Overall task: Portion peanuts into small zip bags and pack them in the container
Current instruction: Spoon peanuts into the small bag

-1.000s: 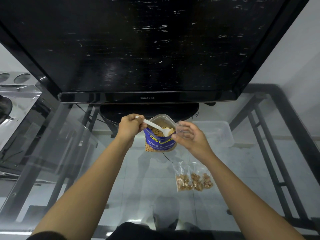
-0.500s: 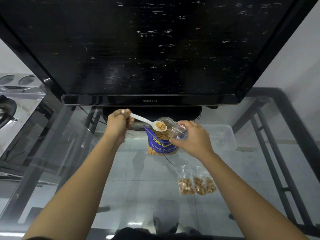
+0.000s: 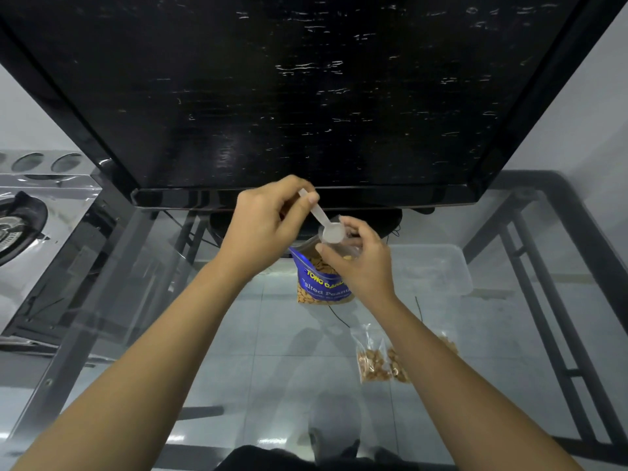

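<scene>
My left hand [image 3: 268, 222] grips the handle of a white plastic spoon [image 3: 324, 224], tipped bowl-down over a small clear zip bag [image 3: 346, 251]. My right hand [image 3: 360, 263] holds that small bag open just above the blue peanut pouch [image 3: 319, 283]; a few peanuts show inside the bag. The pouch stands open on the glass table with peanuts visible in it. Filled small bags of peanuts [image 3: 377, 360] lie on the glass under my right forearm. The clear plastic container [image 3: 438, 270] sits to the right of the pouch.
A large black television [image 3: 306, 96] stands at the back of the glass table [image 3: 170, 300], its lower edge just behind my hands. A gas stove [image 3: 20, 219] is on the left. The table's black metal frame [image 3: 550, 300] runs along the right side.
The spoon left the pouch loaded with peanuts, rose, and now tips over the small bag in my right hand. Both hands have moved up and closer together.
</scene>
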`<state>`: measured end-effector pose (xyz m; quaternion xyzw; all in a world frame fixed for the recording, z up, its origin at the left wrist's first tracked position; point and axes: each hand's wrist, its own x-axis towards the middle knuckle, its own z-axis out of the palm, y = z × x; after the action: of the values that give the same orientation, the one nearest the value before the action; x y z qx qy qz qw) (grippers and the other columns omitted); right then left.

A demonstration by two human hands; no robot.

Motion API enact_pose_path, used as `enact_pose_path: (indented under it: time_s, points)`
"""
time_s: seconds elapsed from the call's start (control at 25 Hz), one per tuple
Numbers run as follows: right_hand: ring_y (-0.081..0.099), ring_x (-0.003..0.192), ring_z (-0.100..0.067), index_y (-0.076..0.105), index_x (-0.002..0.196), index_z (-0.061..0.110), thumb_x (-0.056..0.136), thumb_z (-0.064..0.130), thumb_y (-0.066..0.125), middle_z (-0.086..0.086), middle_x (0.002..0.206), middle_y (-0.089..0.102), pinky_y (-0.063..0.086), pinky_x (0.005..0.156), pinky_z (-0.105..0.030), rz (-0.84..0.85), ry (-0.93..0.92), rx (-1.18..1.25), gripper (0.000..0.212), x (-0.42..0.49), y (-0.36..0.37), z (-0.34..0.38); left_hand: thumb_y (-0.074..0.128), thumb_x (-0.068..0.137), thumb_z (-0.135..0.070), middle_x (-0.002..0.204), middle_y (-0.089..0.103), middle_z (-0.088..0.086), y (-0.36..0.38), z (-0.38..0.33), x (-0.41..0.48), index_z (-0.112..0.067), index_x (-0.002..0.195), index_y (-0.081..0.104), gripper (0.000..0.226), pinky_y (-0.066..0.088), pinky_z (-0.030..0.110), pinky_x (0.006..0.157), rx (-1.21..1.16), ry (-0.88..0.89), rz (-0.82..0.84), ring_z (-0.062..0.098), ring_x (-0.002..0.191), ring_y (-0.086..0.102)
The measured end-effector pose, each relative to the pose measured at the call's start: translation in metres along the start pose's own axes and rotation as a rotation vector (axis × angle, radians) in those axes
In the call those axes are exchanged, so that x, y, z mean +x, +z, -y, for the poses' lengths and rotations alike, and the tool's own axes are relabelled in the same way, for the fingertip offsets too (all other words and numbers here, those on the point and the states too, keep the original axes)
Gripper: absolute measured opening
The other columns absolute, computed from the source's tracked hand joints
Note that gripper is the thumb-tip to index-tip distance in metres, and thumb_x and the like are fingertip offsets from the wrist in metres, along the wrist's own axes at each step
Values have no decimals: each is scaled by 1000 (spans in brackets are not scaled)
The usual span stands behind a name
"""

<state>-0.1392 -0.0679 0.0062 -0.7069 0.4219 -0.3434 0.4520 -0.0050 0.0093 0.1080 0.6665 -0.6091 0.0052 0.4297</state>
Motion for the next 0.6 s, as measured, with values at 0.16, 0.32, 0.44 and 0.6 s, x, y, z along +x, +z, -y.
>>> enact_pose_path:
  time_s: [0.16,0.32,0.44,0.6]
  points:
    - [61,95,-4,54,119,27,73,38,76,15,108,62,53,75,-21,-30,100,132,52,-1,-7,-1,55,91,-25,59,63,-7,-6,20,9,-28,75,60,17,48,33,60,-195,-306,-330,16,59,61]
    - [64,93,-9,54,113,33,75,37,73,11,103,64,55,63,-24,-17,207,238,43,-5,-27,-15,55,92,-22,66,65,0,35,50,-10,-23,82,62,12,49,27,60,-98,-376,37,16,63,64]
    - [63,93,-5,55,114,27,78,36,72,13,100,63,51,58,-13,68,263,243,41,-11,-36,-23,53,93,-19,82,69,8,66,55,-24,-9,98,65,16,46,17,60,19,-239,280,19,73,66]
    - [59,95,1,54,114,25,81,36,69,19,101,60,49,53,-9,145,316,244,38,-13,-41,-27,49,95,-19,84,66,6,78,59,-16,-7,100,65,21,45,16,61,-4,-492,241,17,77,62]
